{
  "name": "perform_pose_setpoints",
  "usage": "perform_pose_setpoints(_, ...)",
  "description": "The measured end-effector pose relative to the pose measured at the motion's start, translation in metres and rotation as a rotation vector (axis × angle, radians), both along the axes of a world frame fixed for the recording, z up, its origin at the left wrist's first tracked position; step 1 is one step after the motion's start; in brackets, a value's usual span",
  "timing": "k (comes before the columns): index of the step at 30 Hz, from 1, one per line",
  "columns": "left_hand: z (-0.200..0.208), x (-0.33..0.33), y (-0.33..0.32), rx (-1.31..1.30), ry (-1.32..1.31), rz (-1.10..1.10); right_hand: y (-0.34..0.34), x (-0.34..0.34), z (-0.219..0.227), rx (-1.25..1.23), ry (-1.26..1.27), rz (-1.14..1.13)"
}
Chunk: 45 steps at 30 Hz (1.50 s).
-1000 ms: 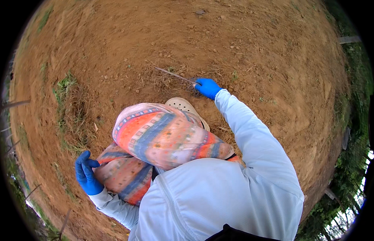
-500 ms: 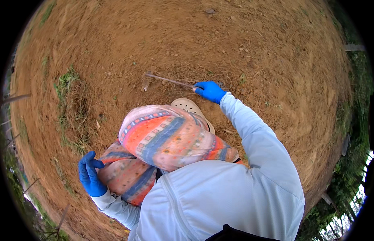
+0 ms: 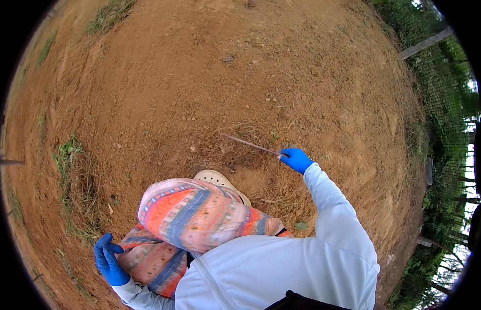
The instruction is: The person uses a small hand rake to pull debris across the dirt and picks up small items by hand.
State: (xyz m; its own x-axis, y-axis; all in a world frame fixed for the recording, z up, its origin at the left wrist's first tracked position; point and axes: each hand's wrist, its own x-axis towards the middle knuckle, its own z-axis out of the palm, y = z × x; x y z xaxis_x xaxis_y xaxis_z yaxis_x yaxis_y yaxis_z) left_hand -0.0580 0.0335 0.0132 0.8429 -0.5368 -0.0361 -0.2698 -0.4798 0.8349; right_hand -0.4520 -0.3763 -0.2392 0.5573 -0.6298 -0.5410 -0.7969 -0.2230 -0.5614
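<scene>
I see a grass heap (image 3: 79, 188) toward the soil's (image 3: 147, 77) left edge, mesh fence (image 3: 441, 106) along its right. Beige clog (image 3: 215, 178) near the rod (image 3: 250, 145), mid-soil, gripped by right hand (image 3: 298, 160); left hand (image 3: 109, 260) loosely half-spread.

Trousers (image 3: 209, 219) striped orange, pink and blue; beyond them, a beige shoe (image 3: 218, 179), brown stick (image 3: 252, 145) and blue right glove (image 3: 297, 160).
</scene>
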Motion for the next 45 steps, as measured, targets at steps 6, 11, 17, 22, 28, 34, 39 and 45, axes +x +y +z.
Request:
perform_pose_setpoints(6,0.005,0.004,-0.011,-0.07,0.071,-0.076,0.041,-0.041,0.021,0.153,-0.099,-0.397)
perform_pose_setpoints(11,0.002,0.011,-0.02,-0.166,0.118,-0.162,0.08,0.01,0.015,0.33,-0.308,-0.563)
perform_pose_setpoints(17,0.001,0.005,-0.02,-0.14,0.107,-0.14,0.082,0.041,0.013,0.477,-0.469,-0.708)
perform_pose_setpoints(22,0.0,0.001,-0.005,-0.056,0.068,-0.095,0.047,-0.003,-0.027,-0.101,-0.228,-0.741)
perform_pose_setpoints(28,-0.003,0.003,0.009,-0.045,0.008,-0.05,0.0,0.014,-0.059,-0.456,-0.001,-0.42)
perform_pose_setpoints(34,0.006,-0.004,-0.009,0.007,0.002,-0.09,0.006,0.142,-0.058,-0.116,0.078,-0.687)
perform_pose_setpoints(39,0.005,-0.005,-0.01,0.034,0.023,-0.028,0.083,0.205,-0.051,-0.325,0.185,0.122)
perform_pose_setpoints(45,0.008,-0.005,-0.01,0.047,0.014,-0.048,0.053,0.166,-0.067,-0.578,0.252,0.34)
